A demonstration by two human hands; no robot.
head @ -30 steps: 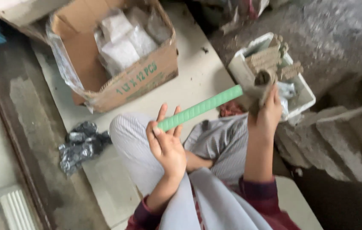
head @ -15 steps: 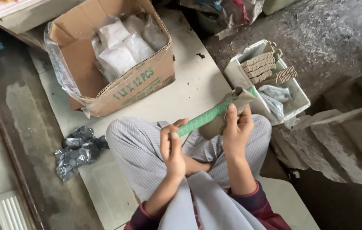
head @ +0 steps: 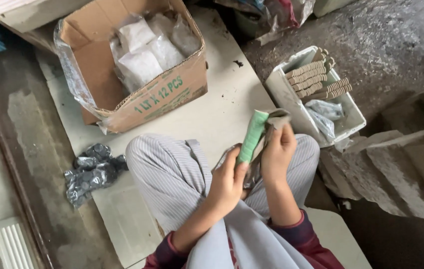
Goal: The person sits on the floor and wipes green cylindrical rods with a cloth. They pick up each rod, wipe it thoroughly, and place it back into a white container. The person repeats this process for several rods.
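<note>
Above the lap, green ribbed stick (head: 252, 137), upright, slightly tilted

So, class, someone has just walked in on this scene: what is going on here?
A person sits cross-legged on the floor, holding a green stick upright over the lap. The left hand grips its lower end; the right hand presses a clear wrapper against it. A white tray of brown sticks lies ahead, beside a cardboard box of plastic bags.

Rough grey concrete floor (head: 396, 30), apparently daylit; pale board (head: 222, 114).
</note>
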